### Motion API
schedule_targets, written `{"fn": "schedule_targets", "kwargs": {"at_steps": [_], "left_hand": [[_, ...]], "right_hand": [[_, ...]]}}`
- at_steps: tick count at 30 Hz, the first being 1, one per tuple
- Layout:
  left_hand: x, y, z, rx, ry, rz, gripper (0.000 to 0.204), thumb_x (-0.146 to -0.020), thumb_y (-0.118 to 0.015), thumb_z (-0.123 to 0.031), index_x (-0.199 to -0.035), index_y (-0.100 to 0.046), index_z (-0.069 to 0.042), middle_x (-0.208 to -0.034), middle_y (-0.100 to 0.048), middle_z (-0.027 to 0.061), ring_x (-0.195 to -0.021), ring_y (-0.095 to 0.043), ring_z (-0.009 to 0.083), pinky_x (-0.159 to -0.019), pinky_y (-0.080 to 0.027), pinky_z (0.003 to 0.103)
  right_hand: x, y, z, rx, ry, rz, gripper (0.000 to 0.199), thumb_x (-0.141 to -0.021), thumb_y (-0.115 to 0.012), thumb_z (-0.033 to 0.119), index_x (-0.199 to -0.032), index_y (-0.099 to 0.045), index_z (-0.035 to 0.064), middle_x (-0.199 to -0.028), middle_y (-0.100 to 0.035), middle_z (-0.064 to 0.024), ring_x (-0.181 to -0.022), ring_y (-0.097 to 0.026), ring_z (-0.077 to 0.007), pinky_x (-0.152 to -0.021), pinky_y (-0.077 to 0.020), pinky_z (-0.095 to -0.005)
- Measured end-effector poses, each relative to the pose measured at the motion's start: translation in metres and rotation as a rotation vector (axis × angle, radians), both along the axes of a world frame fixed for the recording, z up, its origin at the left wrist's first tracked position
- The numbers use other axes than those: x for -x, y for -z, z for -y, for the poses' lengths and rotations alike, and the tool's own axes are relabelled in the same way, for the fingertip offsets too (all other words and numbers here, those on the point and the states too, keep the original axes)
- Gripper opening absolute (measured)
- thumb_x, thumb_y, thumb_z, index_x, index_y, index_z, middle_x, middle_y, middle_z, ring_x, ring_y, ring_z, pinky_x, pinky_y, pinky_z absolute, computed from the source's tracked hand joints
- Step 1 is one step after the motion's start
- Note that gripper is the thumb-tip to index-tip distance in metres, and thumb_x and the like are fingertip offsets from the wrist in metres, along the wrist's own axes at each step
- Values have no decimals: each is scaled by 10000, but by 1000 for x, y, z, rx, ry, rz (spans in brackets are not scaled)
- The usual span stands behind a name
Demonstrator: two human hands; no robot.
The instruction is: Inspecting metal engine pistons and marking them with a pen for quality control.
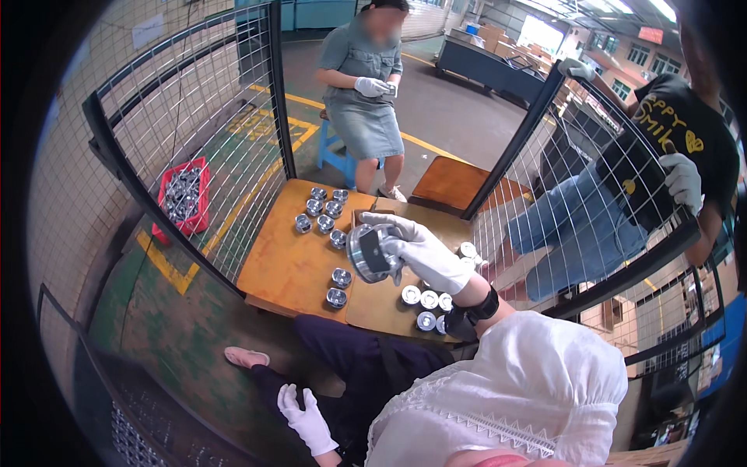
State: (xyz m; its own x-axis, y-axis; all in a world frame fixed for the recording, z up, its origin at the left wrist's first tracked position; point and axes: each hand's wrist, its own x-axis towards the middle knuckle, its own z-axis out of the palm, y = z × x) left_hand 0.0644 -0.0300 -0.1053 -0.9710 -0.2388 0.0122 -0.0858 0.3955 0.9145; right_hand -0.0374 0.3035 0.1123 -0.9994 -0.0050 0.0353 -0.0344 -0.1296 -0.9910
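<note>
My right hand (436,261), in a white glove, is closed around a shiny metal piston (362,254) with a dark patch on its side. It holds the piston up above the wooden table (272,261). Several upright silver pistons stand spread over the table's left part, among them one piston (336,297) near the front edge. Under my right forearm more pistons with pale tops, such as this light piston (429,300), stand close together. My left hand (306,421), also gloved, hangs low beside my leg, fingers apart and nothing visible in it.
Black wire-mesh panels (187,132) flank the table on both sides. A red basket (204,214) of metal parts stands on the floor at left. One person (362,86) sits opposite, holding a small part; another person (654,171) grips the right panel. A wooden board (447,183) lies beyond the table.
</note>
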Motion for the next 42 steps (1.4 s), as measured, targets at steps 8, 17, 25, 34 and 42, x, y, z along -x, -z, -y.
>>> {"fn": "schedule_targets", "kwargs": {"at_steps": [8, 17, 25, 34, 42], "left_hand": [[-3, -2, 2, -4, -20, 12, 350, -929, -656, -68, -1255, -566, 22, -1346, -522, 143, -1149, -597, 276, -991, -498, 373], [5, 11, 9, -13, 7, -10, 356, -926, -662, -90, -1242, -571, 49, -1372, -486, 143, -1141, -597, 281, -964, -519, 383], [1, -18, 1, 168, 46, -61, 386, -921, -706, -226, -1216, -626, 10, -1301, -537, 166, -1159, -577, 288, -1014, -499, 387], [-1, -6, 7, 127, 29, -58, 368, -911, -714, -196, -1207, -634, 6, -1289, -537, 157, -1120, -597, 271, -994, -514, 380], [1, -9, 4, 167, 46, -88, 369, -907, -718, -197, -1208, -633, -2, -1267, -547, 170, -1113, -592, 279, -975, -516, 386]], "right_hand": [[-2, 16, 10, 51, 40, 59, 498, -963, -478, 71, -1458, -424, 55, -1043, -625, -44, -642, -608, -77, -550, -543, -226], [-23, 44, 23, -160, -114, 281, 449, -996, -513, 90, -1441, -456, 64, -962, -655, -14, -612, -590, -65, -536, -518, -221], [-18, 73, 27, -87, -156, 267, 471, -979, -538, 94, -1443, -457, 86, -1041, -671, 5, -612, -583, -61, -533, -500, -219], [-18, 47, 16, 29, 0, 47, 494, -970, -557, 120, -1444, -448, 35, -1057, -641, 5, -729, -611, -36, -559, -524, -201], [-12, 42, -6, 213, 292, -80, 492, -962, -541, 119, -1441, -456, 44, -1068, -634, -36, -711, -613, -78, -530, -539, -225]]}}
